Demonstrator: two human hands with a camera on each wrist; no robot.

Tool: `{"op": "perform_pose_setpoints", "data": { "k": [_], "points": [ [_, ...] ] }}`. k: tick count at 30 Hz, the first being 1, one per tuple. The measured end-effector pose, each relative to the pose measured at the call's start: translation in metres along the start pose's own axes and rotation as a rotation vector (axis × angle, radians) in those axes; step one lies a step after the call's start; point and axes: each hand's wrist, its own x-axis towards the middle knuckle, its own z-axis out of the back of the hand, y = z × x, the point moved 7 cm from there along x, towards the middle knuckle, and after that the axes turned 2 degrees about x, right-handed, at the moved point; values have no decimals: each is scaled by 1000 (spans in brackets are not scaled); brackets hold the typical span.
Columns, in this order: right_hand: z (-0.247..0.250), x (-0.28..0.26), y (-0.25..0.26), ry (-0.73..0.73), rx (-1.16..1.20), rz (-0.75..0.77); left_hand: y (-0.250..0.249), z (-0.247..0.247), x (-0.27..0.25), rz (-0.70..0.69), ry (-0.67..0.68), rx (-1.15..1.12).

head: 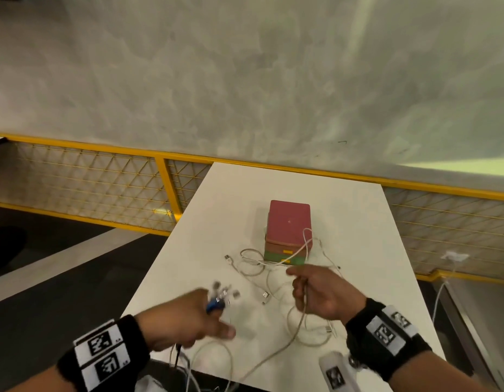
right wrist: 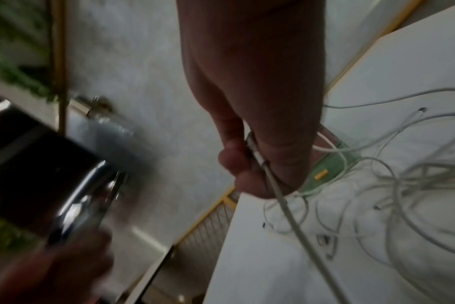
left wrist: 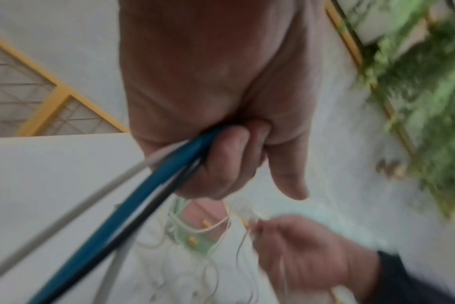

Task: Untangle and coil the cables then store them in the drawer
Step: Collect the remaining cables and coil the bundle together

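Note:
A tangle of white cables (head: 273, 281) lies on the white table (head: 194, 250) in front of a small drawer box (head: 289, 230) with a red top and green base. My left hand (head: 188, 321) grips a bundle of cables, one of them blue (left wrist: 133, 207), with blurred connector ends sticking out past the fingers. My right hand (head: 321, 291) pinches a white cable (right wrist: 281, 195) near its connector; the cable hangs down and loops toward the table's near edge. The drawers of the box (right wrist: 325, 172) look closed.
A yellow mesh railing (head: 163, 179) runs behind the table, with a grey wall beyond. A white plug and cord (head: 454, 257) sit at the right past the table's edge. Dark floor lies left of the table. Green foliage (left wrist: 429, 92) shows in the left wrist view.

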Motion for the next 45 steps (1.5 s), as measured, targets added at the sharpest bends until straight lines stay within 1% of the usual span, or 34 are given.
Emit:
{"op": "perform_pose_setpoints", "data": {
  "k": [1,3,5,6,8,9,10,11,13,15,16,17,19,20,22,23,24,26,27,29,32,36,39,40,41,42,45],
  "points": [
    [-5,-2,-12,29,-73,-19,-4,10,2,-20,-77,-130],
    [-16,-6,-38,132,-202,-72,-19,28,3,-108,-181,-323],
    [-26,-9,-56,249,-353,-101,-37,41,1,-184,-242,-449],
    [-31,-10,-61,303,-477,-103,-46,45,0,-212,-262,-499],
    [-47,-8,-59,372,-765,-51,-58,52,-2,-261,-285,-605],
    [-57,-4,-53,382,-885,32,-63,54,-2,-285,-286,-662],
    [-68,5,-43,357,-999,152,-68,56,-3,-308,-291,-711],
    [-77,16,-31,297,-1085,283,-71,57,-2,-322,-292,-748],
    [-94,40,-5,150,-1185,526,-76,58,-1,-335,-308,-792],
    [-111,62,14,12,-1217,693,-77,56,0,-325,-326,-812],
    [-116,73,21,-39,-1231,729,-76,55,0,-312,-327,-820],
    [-120,93,25,-70,-1241,749,-74,54,1,-303,-323,-833],
    [-119,153,26,-92,-1278,769,-72,56,0,-292,-325,-882],
    [-126,177,28,-81,-1318,741,-70,60,-1,-286,-335,-907],
    [-142,173,35,-91,-1373,673,-67,64,-1,-276,-351,-957],
    [-148,175,33,-127,-1464,649,-63,68,0,-272,-367,-977],
    [-146,175,31,-193,-1586,603,-60,69,2,-268,-375,-985],
    [-140,185,20,-294,-1777,614,-56,76,7,-268,-369,-986],
    [-137,190,11,-297,-1825,625,-56,77,10,-273,-350,-992],
    [-130,197,-3,-284,-1838,634,-55,81,18,-293,-309,-1020],
    [-117,198,-8,-287,-1819,587,-53,84,31,-326,-282,-1063],
    [-98,187,-5,-337,-1843,492,-52,89,47,-322,-343,-1034],
    [-85,173,-12,-323,-1850,433,-52,90,56,-313,-364,-1014],
    [-81,166,-13,-328,-1826,434,-52,88,58,-310,-365,-1000],
    [-78,161,-14,-330,-1754,434,-51,87,61,-307,-366,-987],
    [-73,154,-11,-345,-1613,444,-49,85,65,-299,-373,-970],
    [-55,114,18,-413,-927,574,-43,74,76,-246,-404,-901]
  ]
}}
